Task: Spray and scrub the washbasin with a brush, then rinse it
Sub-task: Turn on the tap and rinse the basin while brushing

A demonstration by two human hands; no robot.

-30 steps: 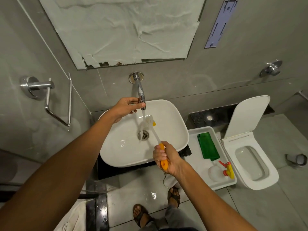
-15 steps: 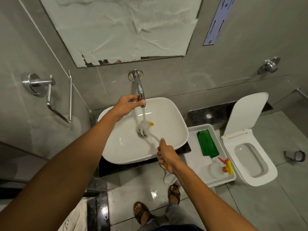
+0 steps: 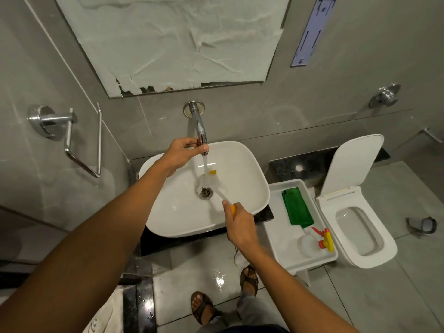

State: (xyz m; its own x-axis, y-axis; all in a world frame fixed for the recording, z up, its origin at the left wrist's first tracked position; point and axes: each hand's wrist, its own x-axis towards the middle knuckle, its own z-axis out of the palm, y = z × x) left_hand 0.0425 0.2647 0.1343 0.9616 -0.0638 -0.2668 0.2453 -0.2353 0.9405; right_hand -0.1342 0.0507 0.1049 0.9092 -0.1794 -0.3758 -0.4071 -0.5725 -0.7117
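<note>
A white washbasin (image 3: 242, 169) sits on a dark counter below a chrome wall tap (image 3: 199, 126). My left hand (image 3: 183, 151) pinches the tip of the tap spout, and water streams down from it. My right hand (image 3: 239, 224) grips the orange handle of a white brush (image 3: 217, 186). The brush head lies under the stream, just above the drain (image 3: 205, 192). A clear spray bottle (image 3: 310, 241) with a red and yellow trigger lies in a white tray to the right.
The white tray (image 3: 276, 222) beside the basin also holds a folded green cloth (image 3: 296, 207). A white toilet (image 3: 355, 212) with raised lid stands at the right. A chrome towel holder (image 3: 69, 138) juts from the left wall. The floor by my sandalled feet (image 3: 249, 278) is wet.
My right hand has pushed the brush forward and lower into the basin, so its head now sits near the drain under the stream. My left hand stays on the tap.
</note>
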